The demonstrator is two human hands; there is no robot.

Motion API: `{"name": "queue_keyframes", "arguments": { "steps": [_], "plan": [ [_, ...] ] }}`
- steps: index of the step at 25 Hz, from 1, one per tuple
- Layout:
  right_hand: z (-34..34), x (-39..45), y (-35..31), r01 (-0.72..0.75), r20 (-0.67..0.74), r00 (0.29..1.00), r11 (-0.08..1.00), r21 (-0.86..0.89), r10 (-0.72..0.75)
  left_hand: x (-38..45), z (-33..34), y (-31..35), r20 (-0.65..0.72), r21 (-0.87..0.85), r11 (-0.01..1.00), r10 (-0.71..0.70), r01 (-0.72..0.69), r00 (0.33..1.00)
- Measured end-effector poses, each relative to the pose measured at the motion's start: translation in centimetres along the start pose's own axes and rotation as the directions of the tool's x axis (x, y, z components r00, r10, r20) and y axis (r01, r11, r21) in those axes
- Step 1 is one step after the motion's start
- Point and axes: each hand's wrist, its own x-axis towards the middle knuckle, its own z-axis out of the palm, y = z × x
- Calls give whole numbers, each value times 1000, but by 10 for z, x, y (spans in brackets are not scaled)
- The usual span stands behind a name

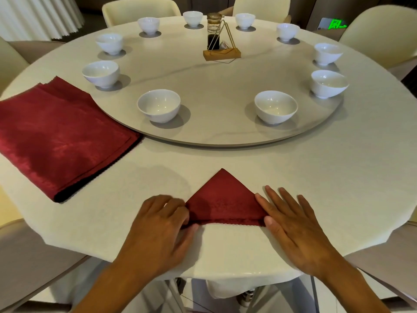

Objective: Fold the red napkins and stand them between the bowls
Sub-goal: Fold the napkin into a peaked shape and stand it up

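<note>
Your folded red napkin lies flat on the worktop right in front of you, a triangle with its point aimed away from you toward the turntable and its long folded edge nearest you. It sits between your two hands.

Your left hand is at the napkin's left corner: the fingers curl over that corner and the thumb tucks under the near edge, so this grip pinches the cloth. Your right hand lies flat with straight, spread fingers along the triangle's right slope; its thumb tip touches the right corner at the near edge, pressing rather than clasping, so this grip is unclenched.

The stack of unfolded red napkins rests well to your left on the worktop, its far right corner just beside the turntable's rim.

On the turntable, white bowls stand in a ring on grey coasters. The two nearest you are the left near bowl and the right near bowl, well apart from each other, with bare turntable between them. The napkin lies on your side of that gap, off the turntable. Near the far centre stand a dark glass bottle and a wooden holder with a gold wire triangle.
</note>
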Motion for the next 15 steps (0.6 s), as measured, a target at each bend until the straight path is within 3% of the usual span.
{"name": "queue_keyframes", "arguments": {
  "steps": [3, 5, 7, 10, 13, 15],
  "plan": [
    [-2, 0, -5, -41, 7, 999, 999, 12, 40, 45, 0, 22, -22, -62, 998, -25, 24, 999],
    [-1, -1, -7, -42, 1, 999, 999, 9, 42, 68, 14, 26, 90, -95, 994, -46, 54, 995],
    [-3, -1, -9, -50, 24, 998, 998, -33, 51, 69, 34, 20, 246, -41, 999, 12, -2, 969],
    [-7, -5, -10, -95, 47, 994, 991, -96, 100, 51, 56, 10, 264, -136, 990, 8, 29, 965],
    [-12, -7, -38, -166, -156, 977, 980, -107, 148, 44, 63, 10, 220, -142, 988, -28, 61, 975],
    [-13, 10, -71, -127, -241, 964, 991, -34, 115, 42, 70, 6, 229, -128, 991, -8, 38, 973]
  ]
}}
